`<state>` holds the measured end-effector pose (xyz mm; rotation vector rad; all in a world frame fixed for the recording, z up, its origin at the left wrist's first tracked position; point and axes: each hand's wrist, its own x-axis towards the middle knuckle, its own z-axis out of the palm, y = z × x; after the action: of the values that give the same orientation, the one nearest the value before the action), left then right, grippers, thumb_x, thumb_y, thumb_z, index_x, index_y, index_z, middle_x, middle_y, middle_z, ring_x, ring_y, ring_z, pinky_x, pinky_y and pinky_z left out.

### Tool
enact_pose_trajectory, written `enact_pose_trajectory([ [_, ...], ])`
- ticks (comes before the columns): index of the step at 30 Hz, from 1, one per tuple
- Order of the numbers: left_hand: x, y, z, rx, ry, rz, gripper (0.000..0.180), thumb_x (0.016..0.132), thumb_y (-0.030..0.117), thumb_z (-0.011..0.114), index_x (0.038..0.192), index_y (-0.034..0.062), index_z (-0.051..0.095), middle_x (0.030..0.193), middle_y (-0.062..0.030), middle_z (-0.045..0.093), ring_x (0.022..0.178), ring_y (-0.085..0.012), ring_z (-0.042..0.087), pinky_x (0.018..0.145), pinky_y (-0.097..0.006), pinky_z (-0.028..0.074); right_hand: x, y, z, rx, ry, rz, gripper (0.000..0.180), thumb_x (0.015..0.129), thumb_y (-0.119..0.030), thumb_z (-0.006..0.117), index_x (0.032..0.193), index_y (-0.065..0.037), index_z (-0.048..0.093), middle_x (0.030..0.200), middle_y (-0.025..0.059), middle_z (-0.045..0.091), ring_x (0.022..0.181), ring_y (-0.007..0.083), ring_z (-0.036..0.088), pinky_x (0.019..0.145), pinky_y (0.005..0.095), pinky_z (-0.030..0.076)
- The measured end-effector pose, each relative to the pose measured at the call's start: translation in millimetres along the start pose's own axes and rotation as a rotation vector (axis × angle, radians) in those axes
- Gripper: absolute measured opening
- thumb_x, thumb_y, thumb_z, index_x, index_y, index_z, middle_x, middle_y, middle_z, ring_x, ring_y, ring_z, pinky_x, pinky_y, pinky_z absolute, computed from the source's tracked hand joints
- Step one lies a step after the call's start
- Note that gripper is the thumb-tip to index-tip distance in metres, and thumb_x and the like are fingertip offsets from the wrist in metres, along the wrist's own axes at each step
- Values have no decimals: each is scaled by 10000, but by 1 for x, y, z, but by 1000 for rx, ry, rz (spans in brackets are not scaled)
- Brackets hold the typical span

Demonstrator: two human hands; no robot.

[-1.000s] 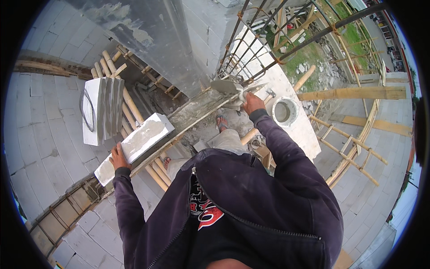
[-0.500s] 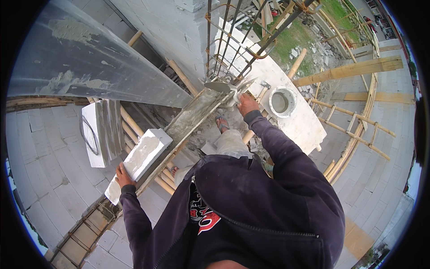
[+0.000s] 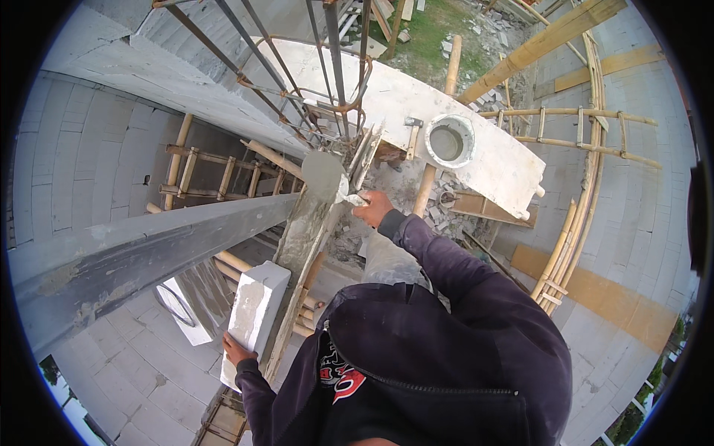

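Observation:
My right hand (image 3: pixel 374 209) is closed around the handle of a trowel (image 3: pixel 322 172). Its round, mortar-smeared blade lies at the far end of a narrow wall top coated with wet grey mortar (image 3: pixel 299 236), close to the rebar cage (image 3: pixel 327 97). A wooden form board (image 3: pixel 311 271) edges that strip on its right. My left hand (image 3: pixel 239 349) rests against a white block (image 3: pixel 258 301) at the near end of the strip, fingers extended along its side. Grey mortar marks the block's upper face.
On a pale platform board (image 3: pixel 507 177) at right stand a white bucket (image 3: pixel 449 141) of grey mix and a hammer (image 3: pixel 414 137). A long grey metal beam (image 3: pixel 149 245) crosses from the left. Bamboo poles (image 3: pixel 539 52) and another mortar-streaked block (image 3: pixel 197 297) surround the strip.
The trowel has moved from beside the board's end onto the mortar strip, its blade now facing up. My view has swung round, and my left hand remains on the white block.

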<state>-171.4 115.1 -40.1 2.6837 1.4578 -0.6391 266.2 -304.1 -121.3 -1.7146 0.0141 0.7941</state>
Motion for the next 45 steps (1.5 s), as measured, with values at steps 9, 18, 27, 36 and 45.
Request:
enact_pose_trajectory([
  [9,5,-6,-8,-6,-115,-58,1273,426,53,866,1515,92,208,1513,-149,312,1331,-373,452,1096,-452,440,-33,54,-114,649,434,199,198,825,-95,686,961,-1,578,670,57,572,467,158,554,397,321,465],
  [18,19,-13,-5,-2,-115,2,1410,370,49,899,1535,51,105,1498,-209,279,1372,-385,365,1165,-423,360,147,203,-320,747,893,446,177,827,-70,660,965,25,604,790,158,610,625,257,625,495,399,539],
  [27,22,-32,-4,-21,-64,76,1354,378,78,883,1540,107,188,1507,-184,342,1368,-385,406,1139,-478,352,106,167,-183,-51,861,106,207,829,-126,679,991,3,677,835,166,702,756,262,692,689,385,552],
  [36,-16,-24,-5,-140,12,191,1320,455,136,907,1572,189,206,1455,-131,388,1371,-342,388,1173,-603,189,-68,-95,229,-824,-584,-976,781,753,-276,788,1435,-105,448,1484,176,363,1431,375,287,1160,541,255],
  [45,-45,-72,17,-69,109,312,1318,437,199,931,1557,163,237,1440,-188,369,1378,-397,335,1161,-604,197,-75,-70,328,-1490,-730,-1116,777,843,-195,689,1536,-171,338,1520,186,368,1446,381,287,1111,721,162],
])
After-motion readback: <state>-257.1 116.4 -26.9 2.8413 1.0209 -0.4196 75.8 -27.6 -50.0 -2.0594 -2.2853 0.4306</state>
